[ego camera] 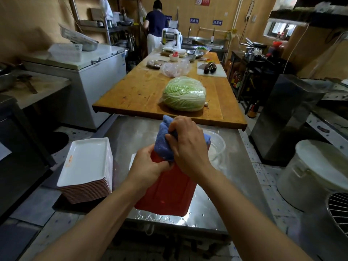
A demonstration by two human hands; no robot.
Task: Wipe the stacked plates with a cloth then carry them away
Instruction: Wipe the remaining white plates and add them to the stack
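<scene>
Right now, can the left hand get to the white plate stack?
Probably not yet: the left hand grips the red plate. The white plate stack sits beside it on its left, nothing between.

Little can be read here. On the far wall hang small blue signs with white Chinese characters (194,20) — one beside it (217,22) looks alike — but the characters are too blurred to read with certainty. Higher up, a red-and-white no-smoking sign (202,1) shows a crossed-out circle with illegible writing beside it. The top plate of the white stack carries an orange sticker (70,159) — its print is unreadable.
</scene>
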